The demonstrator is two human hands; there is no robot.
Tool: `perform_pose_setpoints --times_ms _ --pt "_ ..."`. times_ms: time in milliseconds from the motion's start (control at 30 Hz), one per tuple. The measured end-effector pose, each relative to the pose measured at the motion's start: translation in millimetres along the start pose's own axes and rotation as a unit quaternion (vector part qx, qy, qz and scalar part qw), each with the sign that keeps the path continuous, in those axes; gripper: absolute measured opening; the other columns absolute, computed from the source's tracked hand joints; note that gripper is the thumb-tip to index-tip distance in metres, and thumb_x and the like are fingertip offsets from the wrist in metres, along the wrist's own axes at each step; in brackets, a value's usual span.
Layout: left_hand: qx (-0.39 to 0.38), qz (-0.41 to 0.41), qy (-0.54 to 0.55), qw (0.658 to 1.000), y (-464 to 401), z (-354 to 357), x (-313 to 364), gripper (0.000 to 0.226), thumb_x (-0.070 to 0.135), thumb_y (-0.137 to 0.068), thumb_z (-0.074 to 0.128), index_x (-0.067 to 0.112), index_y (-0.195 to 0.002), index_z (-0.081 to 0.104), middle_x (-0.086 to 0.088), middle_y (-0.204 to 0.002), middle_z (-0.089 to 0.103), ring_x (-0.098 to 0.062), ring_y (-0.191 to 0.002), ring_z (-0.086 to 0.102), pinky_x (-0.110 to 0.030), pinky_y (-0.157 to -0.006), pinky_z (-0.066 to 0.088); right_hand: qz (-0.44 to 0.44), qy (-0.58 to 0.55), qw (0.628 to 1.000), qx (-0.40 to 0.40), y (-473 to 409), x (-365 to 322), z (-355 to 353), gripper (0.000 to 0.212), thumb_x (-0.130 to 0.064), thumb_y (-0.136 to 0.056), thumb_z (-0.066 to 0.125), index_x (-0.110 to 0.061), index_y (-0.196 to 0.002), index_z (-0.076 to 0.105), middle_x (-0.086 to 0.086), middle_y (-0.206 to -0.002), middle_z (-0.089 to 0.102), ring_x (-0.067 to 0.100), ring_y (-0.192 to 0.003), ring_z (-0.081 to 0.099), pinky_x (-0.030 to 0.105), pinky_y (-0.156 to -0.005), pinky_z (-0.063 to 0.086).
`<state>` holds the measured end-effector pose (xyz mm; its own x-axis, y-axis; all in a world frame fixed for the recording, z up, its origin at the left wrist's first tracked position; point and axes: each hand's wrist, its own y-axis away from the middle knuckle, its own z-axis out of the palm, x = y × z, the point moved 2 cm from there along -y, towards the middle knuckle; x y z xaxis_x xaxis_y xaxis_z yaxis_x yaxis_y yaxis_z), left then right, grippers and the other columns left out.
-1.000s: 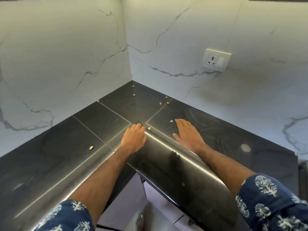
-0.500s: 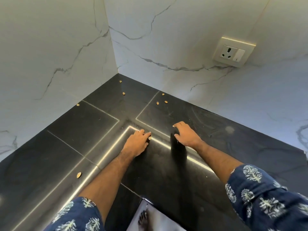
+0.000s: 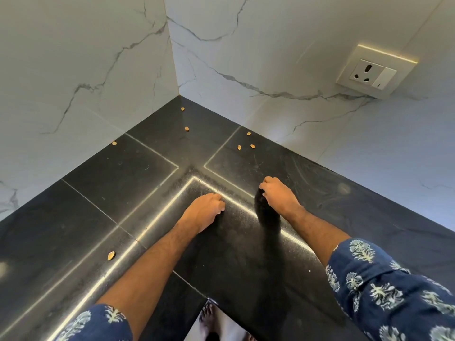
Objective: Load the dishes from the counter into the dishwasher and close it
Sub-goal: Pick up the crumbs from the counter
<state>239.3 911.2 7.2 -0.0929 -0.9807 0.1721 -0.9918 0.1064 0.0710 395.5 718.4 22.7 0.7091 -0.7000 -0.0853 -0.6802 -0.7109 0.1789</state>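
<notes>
- Dishes and dishwasher: neither is showing in the head view; which way they are lying from the hands cannot be told, so no long axis and no nearer hand can be given. As a judgement, the coming move is calling for a turn away from this corner.
- Left hand (image 3: 205, 209): resting on the table, fingers curling under at the tips, gripping nothing that can be seen.
- Right hand (image 3: 277, 194): lying just beside the left, apart from it, fingers bending down onto the stone; the fingertips (image 3: 263, 187) are looking bunched, but whether they are pinching something small cannot be told.
- Table (image 3: 103, 193): dark polished stone, L-shaped around an inner corner, thin pale joint lines crossing it, a bright strip of reflected light running along its front edges.
- Shells (image 3: 111, 255): small tan oval husks, lying scattered; one near the left forearm, the others well beyond both hands towards the corner.
- Walls (image 3: 86, 70): white marble-look slabs with grey veining, smooth.
- Socket (image 3: 375, 71): cream plastic plate with a switch, sitting on the right-hand wall.
- Sleeves (image 3: 394, 291): navy cloth, pale floral print.
- Floor (image 3: 221, 326): pale, showing below the table edge with bare feet on it.
</notes>
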Motion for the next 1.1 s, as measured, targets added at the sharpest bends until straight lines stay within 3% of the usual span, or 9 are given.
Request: perform_pose_setpoints --times_ms 233,533,633,700,767,867,933,1000,1100 --pt "-0.04 -0.076 0.105 0.991 -11 -3 -2 0.03 -0.004 -0.088 0.055 0.019 -0.105 0.065 0.004 -0.1 0.058 -0.018 -0.097 0.059 -0.025 -0.073 0.038 -0.007 -0.013 1.0 0.008 -8 0 -10 0.016 0.0 -0.091 0.053 -0.01 -0.084 0.063 0.005 -0.091 0.056 0.022 -0.083 0.057 0.035 -0.07 0.048" --pt "-0.044 -0.09 0.129 0.987 -11 -4 0 0.028 -0.001 -0.083 0.052 0.014 -0.104 0.061 0.006 -0.098 0.049 -0.017 -0.094 0.054 -0.026 -0.076 0.041 -0.028 0.029 0.999 0.01 -13 -11 -4 0.016 -0.005 -0.088 0.05 -0.01 -0.103 0.054 0.007 -0.1 0.055 0.024 -0.092 0.053 0.034 -0.071 0.044" --pt "-0.028 -0.086 0.115 0.989 -6 -2 4 0.027 -0.001 -0.083 0.051 0.012 -0.105 0.06 0.002 -0.103 0.051 -0.019 -0.096 0.052 -0.027 -0.074 0.039 0.02 -0.03 0.999 0.023 -13 -6 -1 0.008 -0.004 -0.089 0.048 -0.009 -0.095 0.052 0.006 -0.096 0.052 0.02 -0.083 0.047 0.033 -0.067 0.041" --pt "-0.008 -0.083 0.119 0.989 -2 0 4 0.026 0.0 -0.084 0.051 0.012 -0.106 0.06 0.0 -0.106 0.054 -0.02 -0.096 0.053 -0.029 -0.078 0.043 0.103 -0.17 0.979 0.034 -11 -1 -1 0.008 -0.004 -0.09 0.05 -0.005 -0.088 0.058 0.006 -0.09 0.058 0.02 -0.079 0.054 0.035 -0.069 0.047" --pt "-0.001 -0.093 0.16 0.983 1 2 -1 0.024 0.004 -0.089 0.054 0.014 -0.11 0.061 0.003 -0.106 0.051 -0.016 -0.095 0.053 -0.026 -0.082 0.044 0.212 -0.402 0.891 0.017 -5 -1 2 0.013 -0.003 -0.09 0.056 -0.004 -0.083 0.066 0.007 -0.079 0.064 0.017 -0.072 0.06 0.031 -0.068 0.053" --pt "-0.039 -0.085 0.211 0.973 5 2 -15 0.025 0.009 -0.097 0.058 0.016 -0.12 0.065 0.005 -0.109 0.049 -0.008 -0.092 0.059 -0.023 -0.087 0.048 0.291 -0.692 0.659 -0.048 12 -11 5 0.016 0.003 -0.088 0.052 0.0 -0.086 0.068 0.007 -0.069 0.059 0.014 -0.064 0.055 0.023 -0.059 0.049" --pt "-0.068 -0.071 0.215 0.972 7 0 -24 0.029 0.005 -0.096 0.059 0.016 -0.122 0.067 0.002 -0.111 0.052 -0.007 -0.089 0.064 -0.025 -0.088 0.051 0.293 -0.785 0.538 -0.088 25 -17 7 0.025 0.002 -0.089 0.041 0.003 -0.09 0.066 0.009 -0.071 0.059 0.014 -0.064 0.054 0.022 -0.055 0.051" --pt "-0.08 -0.061 0.193 0.976 7 -1 -30 0.03 0.004 -0.094 0.062 0.017 -0.12 0.068 0.0 -0.11 0.054 -0.009 -0.088 0.063 -0.028 -0.087 0.051 0.285 -0.828 0.472 -0.104 35 -21 9 0.03 -0.001 -0.087 0.035 0.004 -0.092 0.065 0.011 -0.073 0.06 0.017 -0.064 0.055 0.022 -0.052 0.052" --pt "-0.081 -0.047 0.16 0.983 3 -5 -31 0.021 0.014 -0.091 0.069 0.02 -0.111 0.071 0.006 -0.101 0.054 -0.01 -0.089 0.058 -0.027 -0.08 0.048 0.267 -0.858 0.426 -0.108 46 -32 13 0.03 -0.013 -0.089 0.039 0.001 -0.087 0.065 0.011 -0.073 0.059 0.016 -0.061 0.053 0.023 -0.049 0.049"
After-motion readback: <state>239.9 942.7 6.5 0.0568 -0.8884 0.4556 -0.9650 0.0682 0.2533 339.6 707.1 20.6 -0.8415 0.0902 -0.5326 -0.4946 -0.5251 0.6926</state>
